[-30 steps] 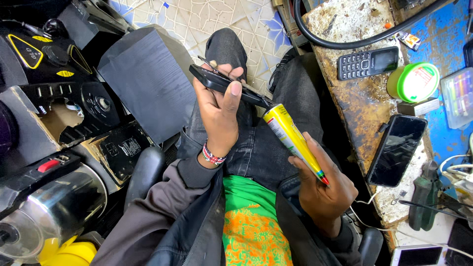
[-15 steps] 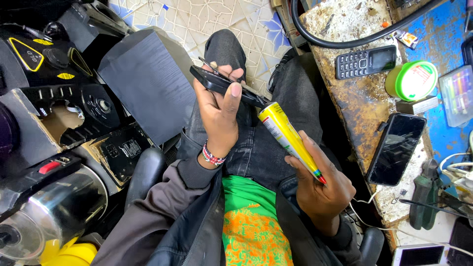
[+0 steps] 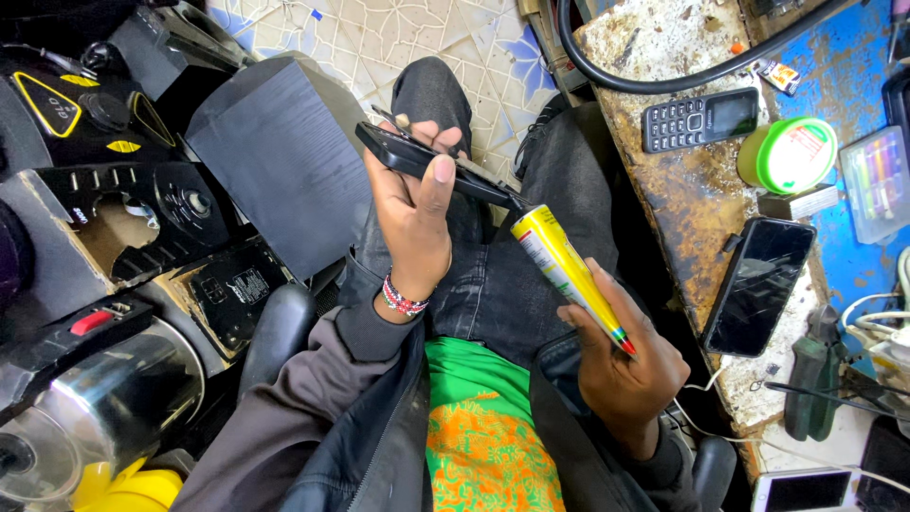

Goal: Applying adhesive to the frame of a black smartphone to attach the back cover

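Little has shifted: the yellow tube [image 3: 569,275], pinched in the right hand [image 3: 621,365], still slants up-left, its nozzle touching the dark phone [image 3: 427,163] gripped edge-on by the left hand [image 3: 417,223] above the lap.

Matt black plastic phone [image 3: 417,156], glossy yellow tube [image 3: 567,270], rough rusted worktop [image 3: 682,190], shiny steel pot [image 3: 114,398]

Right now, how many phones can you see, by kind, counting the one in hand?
Black phone edge-on in the left hand: 1
Keypad phone on the bench: 1
Dark touchscreen phone on the bench: 1
Light-framed phone at the bottom edge: 1
Total: 4
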